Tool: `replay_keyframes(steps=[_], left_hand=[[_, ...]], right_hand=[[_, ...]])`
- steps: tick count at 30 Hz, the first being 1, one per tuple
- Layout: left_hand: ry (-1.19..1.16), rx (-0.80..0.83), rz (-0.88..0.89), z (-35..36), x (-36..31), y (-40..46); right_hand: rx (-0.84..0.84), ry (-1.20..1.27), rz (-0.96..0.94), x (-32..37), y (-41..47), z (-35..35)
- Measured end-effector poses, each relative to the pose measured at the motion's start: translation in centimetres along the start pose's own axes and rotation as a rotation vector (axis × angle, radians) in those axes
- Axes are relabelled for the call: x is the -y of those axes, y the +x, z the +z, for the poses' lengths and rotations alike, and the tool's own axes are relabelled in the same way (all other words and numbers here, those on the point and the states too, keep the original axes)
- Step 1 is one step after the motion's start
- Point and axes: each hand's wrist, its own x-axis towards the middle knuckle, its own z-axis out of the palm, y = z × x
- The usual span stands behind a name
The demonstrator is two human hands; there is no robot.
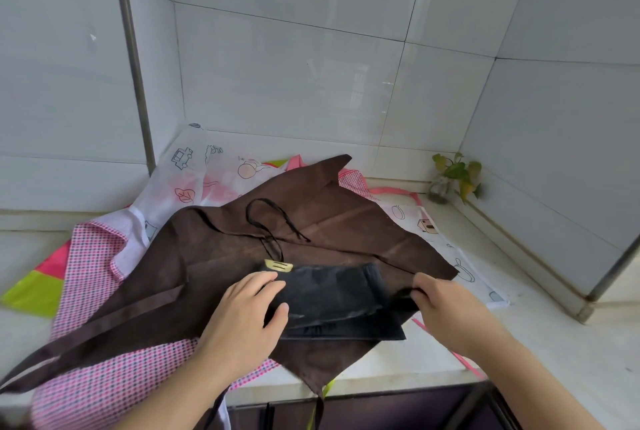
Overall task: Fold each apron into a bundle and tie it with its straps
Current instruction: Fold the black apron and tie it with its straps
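Note:
A black apron (332, 298) lies folded into a small flat bundle on top of a spread brown apron (277, 242). A gold buckle (278, 266) sits at the bundle's far left corner, and a thin black strap (266, 221) loops away from it over the brown cloth. My left hand (249, 315) rests on the bundle's left end, fingers straight and pressing it down. At the bundle's right end, my right hand (446, 308) pinches dark fabric between thumb and fingers.
Under the brown apron lie a pink checked apron (90, 256) and a white printed apron (214, 173) on the pale counter (540, 343). A small potted plant (453, 180) stands in the back right corner. Tiled walls close in behind and to the right.

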Motion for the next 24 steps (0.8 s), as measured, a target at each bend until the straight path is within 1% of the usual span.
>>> replay_keyframes(steps=[2, 4, 7, 8, 10, 14, 15, 17, 18, 19, 21, 23, 24], left_hand=[[-0.012, 0.02, 0.01, -0.1, -0.1, 0.1], [-0.013, 0.061, 0.029, -0.2, -0.1, 0.2], [0.018, 0.146, 0.037, 0.0, -0.2, 0.2], [0.042, 0.167, 0.043, 0.1, -0.2, 0.2], [0.1, 0.196, 0.063, 0.2, -0.2, 0.2], [0.11, 0.245, 0.075, 0.2, -0.1, 0.2], [0.102, 0.251, 0.077, 0.1, -0.2, 0.2], [0.046, 0.244, 0.062, -0.1, -0.2, 0.2], [0.0, 0.221, 0.037, -0.2, -0.2, 0.3], [-0.043, 0.181, 0.001, -0.3, -0.1, 0.3], [-0.102, 0.088, -0.118, -0.3, 0.1, 0.5], [-0.102, 0.027, -0.225, -0.2, 0.3, 0.7], [-0.083, 0.027, -0.241, -0.2, 0.3, 0.7]], right_hand=[[0.011, -0.061, 0.056, -1.1, -0.2, 0.3], [0.035, -0.202, 0.086, -1.6, -0.3, 0.6], [0.19, -0.401, 0.189, -1.5, -0.5, 1.3], [0.209, -0.425, 0.195, -1.2, -0.5, 1.5], [0.129, -0.368, 0.114, -0.2, -0.3, 1.9], [-0.165, 0.009, -0.207, 3.3, 0.5, 2.8], [-0.169, 0.063, -0.279, 4.1, 0.6, 3.5], [-0.056, 0.096, -0.312, 5.7, 0.5, 5.3], [0.023, 0.083, -0.282, 6.3, 0.3, 6.4], [0.067, 0.042, -0.246, 6.5, 0.1, 7.5], [0.073, -0.029, -0.209, 6.6, 0.0, 8.9], [0.085, 0.006, -0.19, 6.4, 0.2, 9.1], [0.101, 0.036, -0.183, 6.3, 0.4, 8.9]])
